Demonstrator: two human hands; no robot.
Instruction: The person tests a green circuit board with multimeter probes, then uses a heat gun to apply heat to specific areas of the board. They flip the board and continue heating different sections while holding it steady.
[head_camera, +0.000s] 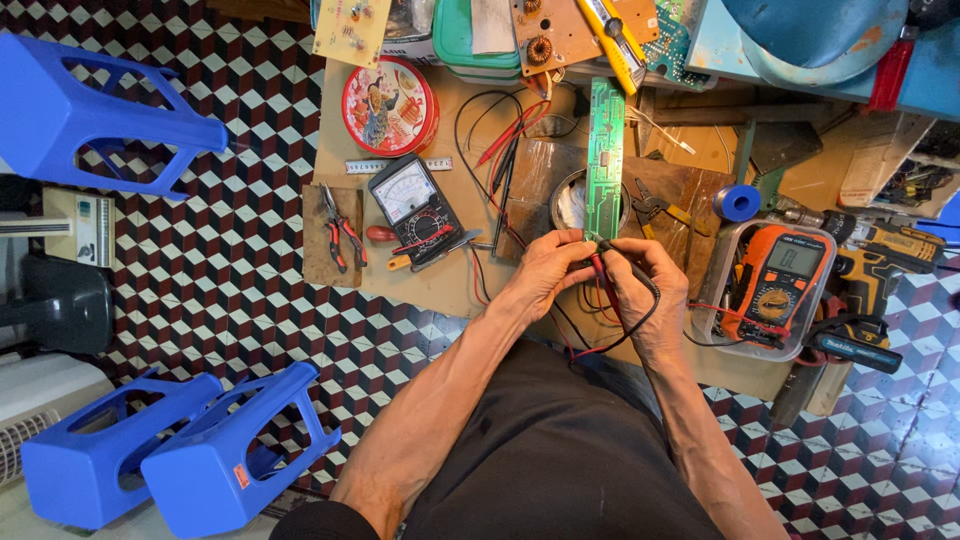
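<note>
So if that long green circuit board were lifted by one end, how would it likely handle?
The long green circuit board looks thin and narrow, so probably light and slightly bendy. One end rests over a round container, so a push might pivot it. The left hand and right hand hold probes at its near end.

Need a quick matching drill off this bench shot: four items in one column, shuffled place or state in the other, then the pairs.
Items
1. long green circuit board
2. orange digital multimeter
3. black analog multimeter
4. red round tin

Places or states
A. lying in a clear plastic tray to the right of the hands
B. near end at the fingers of the left hand and right hand, which hold the red and black probes
C. at the far left of the bench, lid up
D. between the red-handled pliers and the left hand

Pairs: 1-B, 2-A, 3-D, 4-C
</note>
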